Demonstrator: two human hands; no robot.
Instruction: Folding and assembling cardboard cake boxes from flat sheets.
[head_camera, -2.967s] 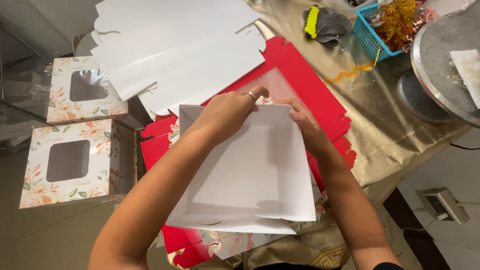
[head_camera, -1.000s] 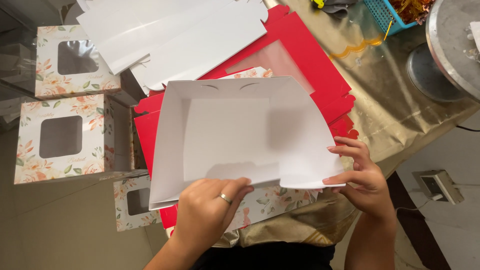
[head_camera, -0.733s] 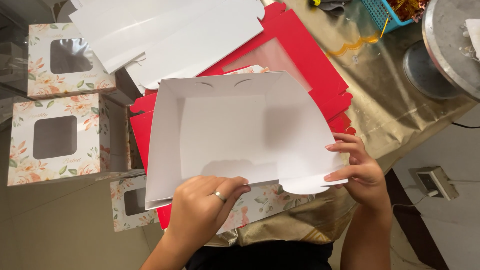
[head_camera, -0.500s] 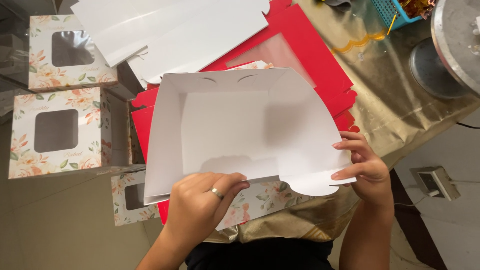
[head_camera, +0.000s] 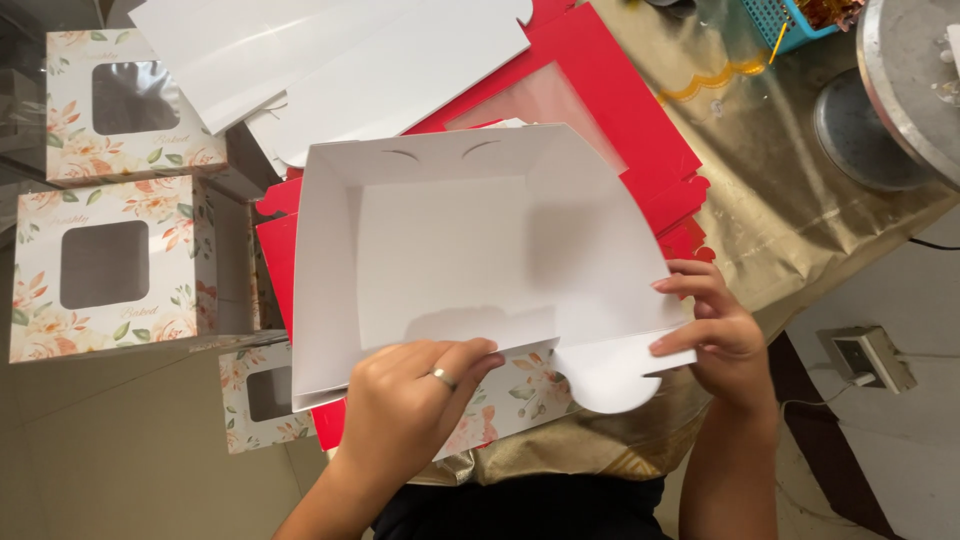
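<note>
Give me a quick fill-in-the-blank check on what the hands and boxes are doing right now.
1. Both hands hold a half-folded box whose inside is plain ____.
2. The left hand wears a ____ on one finger.
3. The right hand grips the box beside a ____ flap.
4. The two finished floral boxes each have a square ____ in the lid.

Missing words: white; ring; rounded; window

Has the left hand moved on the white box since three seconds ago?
Yes. The left hand has moved from the far edge of the white box, by the red card, to the near edge.
</note>
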